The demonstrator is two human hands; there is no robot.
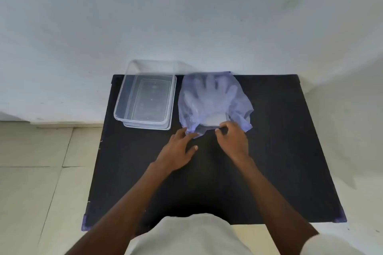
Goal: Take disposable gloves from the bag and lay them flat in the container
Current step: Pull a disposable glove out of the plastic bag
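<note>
Thin, crinkled purple plastic bag (pixel 215 101) lies beside the clear rectangular container (pixel 145 101), translucent gloves (pixel 209 93) inside. My right hand (pixel 232 138) pinches its mouth; my left hand (pixel 178 151), fingers loosely spread, touches its edge.

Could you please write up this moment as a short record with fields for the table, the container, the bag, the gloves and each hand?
table: black table against a white wall
container: clear container, open, nothing in it, at the far left of the table
bag: thin bluish bag, right of the container, mouth toward the person
gloves: pale gloves show through the bag, still inside
left hand: left hand touches the bag's near left edge
right hand: right hand pinches the bag's mouth
</note>
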